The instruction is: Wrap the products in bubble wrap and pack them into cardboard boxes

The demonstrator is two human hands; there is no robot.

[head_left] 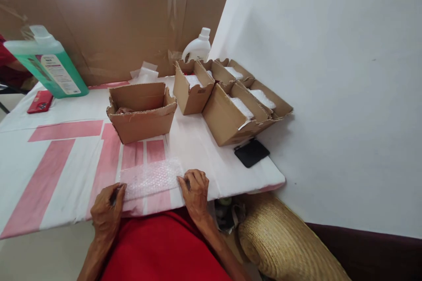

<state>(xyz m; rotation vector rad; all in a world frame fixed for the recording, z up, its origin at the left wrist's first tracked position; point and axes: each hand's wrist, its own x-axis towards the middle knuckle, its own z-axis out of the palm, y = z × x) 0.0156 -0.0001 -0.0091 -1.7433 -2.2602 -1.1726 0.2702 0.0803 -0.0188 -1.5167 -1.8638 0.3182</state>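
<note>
A clear strip of bubble wrap [148, 179] lies flat on the striped table cover, close to the front edge. My left hand [108, 204] pinches its left end between thumb and fingers. At the other end, my right hand [194, 189] is closed on the right edge in the same way. Beyond the wrap stands an open cardboard box [145, 125] with something brownish inside, mostly hidden by its front wall.
Several cardboard boxes [224, 118] holding white wrapped packets stand at the right, by the wall. A black phone-like slab [252, 153] lies before them. A green liquid bottle [54, 68], a red phone [40, 102] and a white jug [199, 46] stand near a tall cardboard panel [125, 30].
</note>
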